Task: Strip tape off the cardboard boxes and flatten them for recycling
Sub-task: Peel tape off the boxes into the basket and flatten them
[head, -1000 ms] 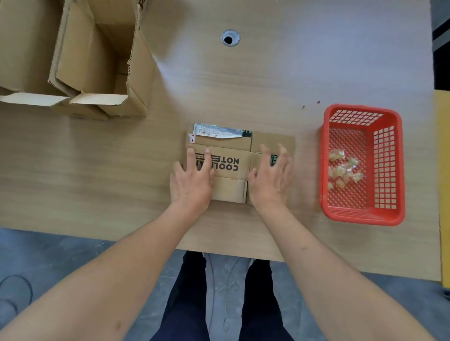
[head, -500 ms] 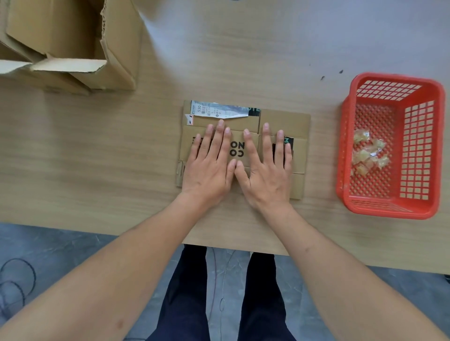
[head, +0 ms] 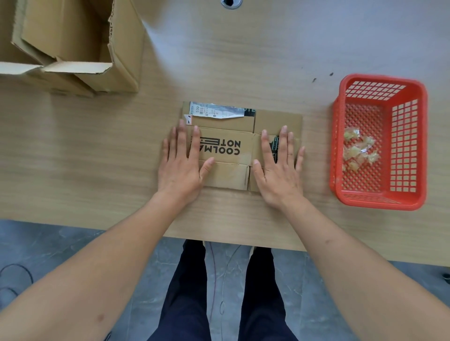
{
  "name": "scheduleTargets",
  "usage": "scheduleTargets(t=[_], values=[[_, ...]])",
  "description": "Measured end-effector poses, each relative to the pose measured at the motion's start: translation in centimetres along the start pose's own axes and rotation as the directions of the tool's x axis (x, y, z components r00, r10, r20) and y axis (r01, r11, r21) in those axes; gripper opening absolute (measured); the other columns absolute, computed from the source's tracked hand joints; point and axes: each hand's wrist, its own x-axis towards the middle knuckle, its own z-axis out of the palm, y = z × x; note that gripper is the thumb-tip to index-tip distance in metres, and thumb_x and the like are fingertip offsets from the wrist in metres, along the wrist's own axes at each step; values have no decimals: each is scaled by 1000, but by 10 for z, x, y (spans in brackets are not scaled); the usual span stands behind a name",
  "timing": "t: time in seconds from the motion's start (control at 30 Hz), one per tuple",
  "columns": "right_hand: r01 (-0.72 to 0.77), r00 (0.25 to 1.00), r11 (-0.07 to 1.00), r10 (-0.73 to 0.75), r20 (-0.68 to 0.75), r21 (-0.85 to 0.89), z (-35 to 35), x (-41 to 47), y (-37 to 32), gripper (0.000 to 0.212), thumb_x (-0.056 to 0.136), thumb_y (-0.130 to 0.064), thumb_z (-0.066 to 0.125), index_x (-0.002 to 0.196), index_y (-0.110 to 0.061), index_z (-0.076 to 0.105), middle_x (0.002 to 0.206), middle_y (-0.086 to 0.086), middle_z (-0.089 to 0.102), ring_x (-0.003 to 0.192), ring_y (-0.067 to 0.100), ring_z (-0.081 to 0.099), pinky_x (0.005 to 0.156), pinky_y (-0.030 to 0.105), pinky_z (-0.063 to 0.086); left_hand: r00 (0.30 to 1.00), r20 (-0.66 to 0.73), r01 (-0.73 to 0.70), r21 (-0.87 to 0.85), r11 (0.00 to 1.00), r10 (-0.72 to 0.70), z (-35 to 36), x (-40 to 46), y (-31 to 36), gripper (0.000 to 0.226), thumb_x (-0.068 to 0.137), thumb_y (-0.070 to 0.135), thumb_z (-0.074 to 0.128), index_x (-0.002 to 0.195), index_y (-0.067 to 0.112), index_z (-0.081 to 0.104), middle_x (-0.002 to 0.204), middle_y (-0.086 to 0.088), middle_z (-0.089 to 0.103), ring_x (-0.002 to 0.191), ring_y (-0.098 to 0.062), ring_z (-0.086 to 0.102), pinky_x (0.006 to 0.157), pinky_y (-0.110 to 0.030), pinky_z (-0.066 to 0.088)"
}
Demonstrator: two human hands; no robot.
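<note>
A small flattened cardboard box (head: 229, 146) with black lettering lies flat on the wooden table (head: 73, 151), near its front edge. A torn white shipping label (head: 214, 110) sticks to its far flap. My left hand (head: 181, 165) presses palm-down on the box's left end, fingers straight and spread. My right hand (head: 280, 168) presses flat on its right end in the same way. Bare cardboard shows between the two hands.
Two larger open cardboard boxes (head: 80, 48) stand upright at the table's far left. A red plastic basket (head: 379, 143) at the right holds several crumpled bits of clear tape (head: 358, 151). A cable hole (head: 231, 3) sits at the far edge.
Both hands have slid apart from the middle of the flattened box to its left and right ends. The camera view shifted slightly.
</note>
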Motion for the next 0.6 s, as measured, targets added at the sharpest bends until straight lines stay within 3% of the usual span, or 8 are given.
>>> scheduleTargets(t=[0.13, 0.23, 0.3, 0.37, 0.47, 0.6], values=[[-13, 996, 1000, 14, 88, -11, -7, 3, -2, 68, 107, -55, 16, 157, -37, -26, 161, 6, -42, 149, 23, -39, 122, 56, -19, 990, 22, 139, -67, 988, -137, -7, -11, 23, 74, 105, 59, 25, 163, 17, 4, 163, -33, 0, 154, -45, -2, 126, -51, 2], [-103, 988, 994, 99, 117, 22, -10, 0, -9, 71, 106, -61, 16, 156, -38, -28, 159, 11, -44, 148, 27, -39, 123, 56, -15, 983, 4, 182, -175, 968, -184, -19, -15, 39, 69, 103, 52, 43, 160, 19, 21, 159, -32, 16, 148, -47, 17, 123, -53, 18], [-244, 967, 966, 235, 103, 85, -10, -4, -16, 80, 102, -68, 22, 157, -36, -27, 160, 18, -39, 151, 34, -33, 125, 55, -9, 973, 29, 231, -223, 947, -230, -28, -13, 42, 71, 100, 51, 51, 159, 22, 23, 155, -28, 21, 141, -43, 26, 118, -53, 25], [-370, 929, 915, 361, 85, 160, -13, -8, -23, 90, 99, -71, 33, 160, -33, -20, 164, 25, -26, 154, 39, -22, 127, 54, 0, 956, 77, 293, -260, 920, -283, -34, -11, 39, 77, 98, 52, 55, 160, 26, 19, 149, -24, 22, 134, -41, 28, 115, -51, 25], [-437, 896, 880, 444, 3, 187, -24, -10, -32, 89, 97, -64, 51, 163, -26, 6, 164, 28, 9, 154, 41, 9, 124, 50, 21, 934, 156, 357, -396, 846, -321, -40, -15, 31, 88, 92, 53, 66, 161, 31, 15, 136, -14, 23, 126, -34, 33, 116, -44, 28], [-447, 879, 844, 476, -32, 296, -40, -5, -25, 86, 83, -59, 75, 153, -30, 35, 143, 17, 37, 133, 36, 41, 110, 43, 37, 920, 218, 391, -594, 703, -327, -55, -26, 31, 104, 83, 44, 81, 162, 38, 13, 124, -3, 23, 109, -25, 50, 113, -34, 38]])
